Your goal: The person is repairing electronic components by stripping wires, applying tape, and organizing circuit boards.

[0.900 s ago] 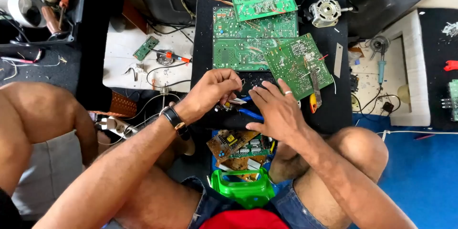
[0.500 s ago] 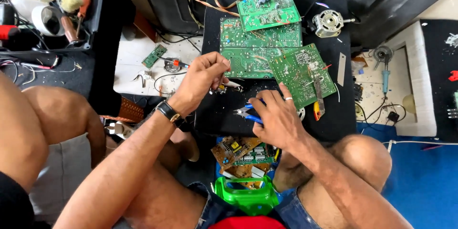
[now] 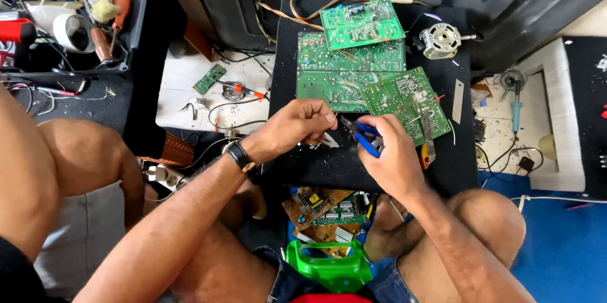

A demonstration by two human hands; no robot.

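Blue-handled pliers point(image 3: 365, 139) are gripped in the closed right hand point(image 3: 393, 159), over a black board point(image 3: 329, 167) just below green circuit boards point(image 3: 344, 69). A small part, too small to tell, is pinched by the left hand point(image 3: 297, 126). Brown circuit boards point(image 3: 316, 205) are held in a green basket point(image 3: 329, 268); tools fill a grey tray point(image 3: 136, 18).

Small motor point(image 3: 441, 40) beside green boards; soldering iron point(image 3: 516, 112) on white tray; green basket point(image 3: 329, 270) below.
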